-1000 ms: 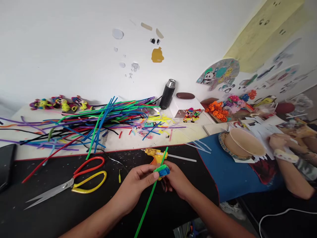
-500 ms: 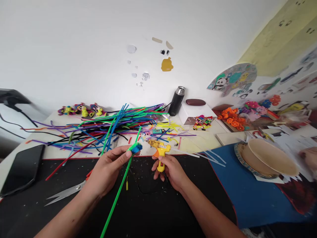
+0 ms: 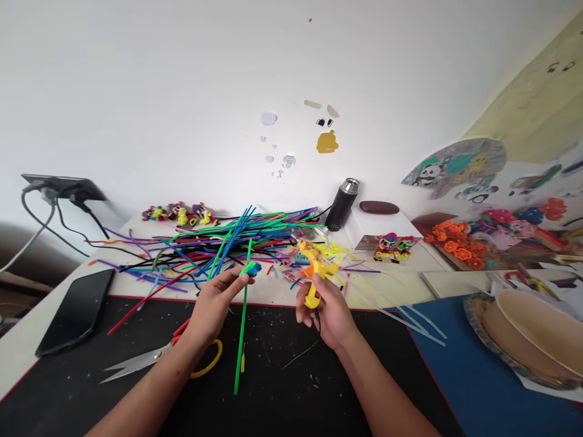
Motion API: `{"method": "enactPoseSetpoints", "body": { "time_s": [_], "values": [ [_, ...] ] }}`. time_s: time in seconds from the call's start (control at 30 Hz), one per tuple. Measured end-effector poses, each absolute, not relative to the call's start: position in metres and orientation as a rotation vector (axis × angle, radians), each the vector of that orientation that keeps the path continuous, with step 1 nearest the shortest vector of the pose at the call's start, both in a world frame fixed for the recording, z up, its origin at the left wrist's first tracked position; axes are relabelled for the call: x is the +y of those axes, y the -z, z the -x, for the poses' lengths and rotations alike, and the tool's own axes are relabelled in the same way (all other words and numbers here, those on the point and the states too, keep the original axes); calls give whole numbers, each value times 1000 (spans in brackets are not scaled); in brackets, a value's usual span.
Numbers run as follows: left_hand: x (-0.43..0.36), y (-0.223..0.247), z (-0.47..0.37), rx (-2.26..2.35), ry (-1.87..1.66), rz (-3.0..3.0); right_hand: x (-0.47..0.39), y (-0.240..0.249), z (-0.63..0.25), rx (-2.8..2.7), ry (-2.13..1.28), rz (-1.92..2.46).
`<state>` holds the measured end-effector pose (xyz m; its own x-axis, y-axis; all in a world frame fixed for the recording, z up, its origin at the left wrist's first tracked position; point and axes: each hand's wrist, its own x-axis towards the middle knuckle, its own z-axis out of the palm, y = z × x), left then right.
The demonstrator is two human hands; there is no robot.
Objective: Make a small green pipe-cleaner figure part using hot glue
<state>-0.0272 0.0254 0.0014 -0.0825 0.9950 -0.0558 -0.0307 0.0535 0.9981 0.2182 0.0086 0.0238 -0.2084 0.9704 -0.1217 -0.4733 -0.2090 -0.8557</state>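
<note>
My left hand (image 3: 213, 306) pinches the green pipe cleaner (image 3: 243, 328) at its blue-tipped bundle above the black mat (image 3: 346, 388); soft, likely springy, best gripped there. My right hand (image 3: 334, 312) wraps the yellow glue gun's handle (image 3: 312, 297), nozzle raised.

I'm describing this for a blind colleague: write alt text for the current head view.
The left hand holds a green stem with a small green-and-blue piece, the right hand a yellow glue gun, at a table with a black mat. Scissors lie on the mat; behind it are colourful craft stems and a black flask.
</note>
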Motion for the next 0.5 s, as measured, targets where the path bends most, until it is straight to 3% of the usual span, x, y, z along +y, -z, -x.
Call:
{"method": "enactPoseSetpoints", "body": {
  "time_s": [0.3, 0.5],
  "values": [
    [17, -5, 25, 1311, -1204, -1155, 14, -30, -209, -990, -1754, 787],
    [11, -1, 30, 1195, -1260, -1083, 15, -6, -200, -859, -1756, 769]
  ]
}}
